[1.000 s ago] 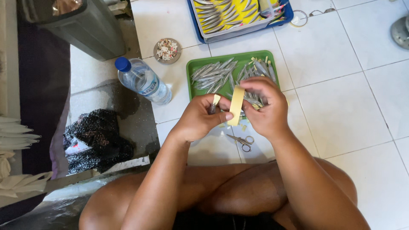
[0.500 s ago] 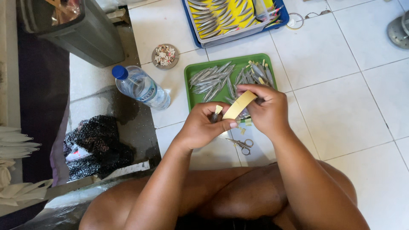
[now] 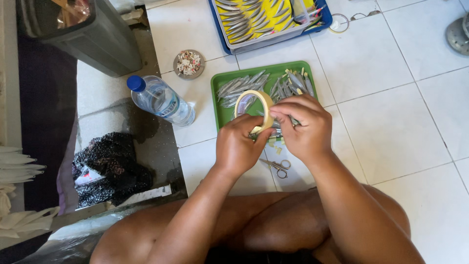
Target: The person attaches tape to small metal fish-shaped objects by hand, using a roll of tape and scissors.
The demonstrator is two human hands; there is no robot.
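White floor tiles (image 3: 391, 132) under green tray (image 3: 217, 83); left hand (image 3: 239, 146) and right hand (image 3: 303, 129), each grip clamped on tape roll (image 3: 254, 105).

you sit on the white tiled floor (image 3: 391, 127) of what looks like a home used as a small craft workplace: a green tray (image 3: 220, 83) and a blue tray (image 3: 325, 19) of small silvery pieces (neatly sorted), small scissors (image 3: 277, 166), a water bottle (image 3: 161, 100), a grey bin (image 3: 93, 39).
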